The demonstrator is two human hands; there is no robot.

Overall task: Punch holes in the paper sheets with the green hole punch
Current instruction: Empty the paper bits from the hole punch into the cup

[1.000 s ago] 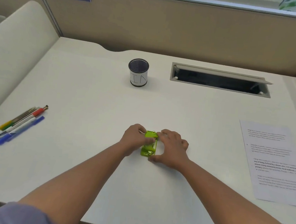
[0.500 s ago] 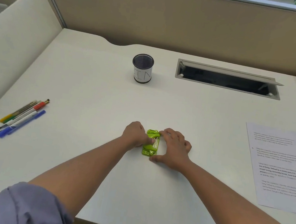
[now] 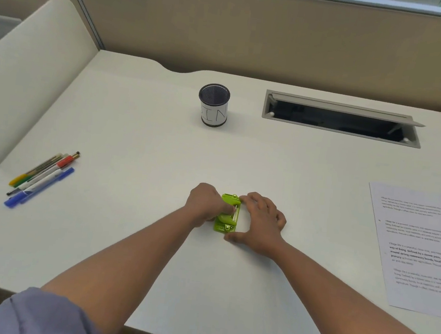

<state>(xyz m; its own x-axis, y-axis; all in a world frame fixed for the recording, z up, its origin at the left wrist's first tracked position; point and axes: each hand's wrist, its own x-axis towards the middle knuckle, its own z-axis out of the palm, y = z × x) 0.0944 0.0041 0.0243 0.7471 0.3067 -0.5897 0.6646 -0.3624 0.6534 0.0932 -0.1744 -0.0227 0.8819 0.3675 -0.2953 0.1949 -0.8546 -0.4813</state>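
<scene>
The green hole punch [image 3: 227, 213] rests on the white desk [image 3: 134, 144], in the middle near the front. My left hand [image 3: 204, 202] is curled against its left side, with fingertips on its top by the metal pin. My right hand [image 3: 259, 222] brackets its right side: fingers touch the far end, the thumb touches the near corner. Both hands hold the punch on the desk. The printed paper sheets [image 3: 420, 250] lie flat at the right edge, well apart from the punch.
A black mesh pen cup [image 3: 213, 105] stands at the back centre. An open cable tray slot [image 3: 341, 119] is at the back right. Several pens [image 3: 41, 179] lie at the left. Tan partition walls enclose the desk.
The view has shifted slightly. My left fingers have moved further onto the punch's top; both hands stay on the punch, which has not moved on the desk.
</scene>
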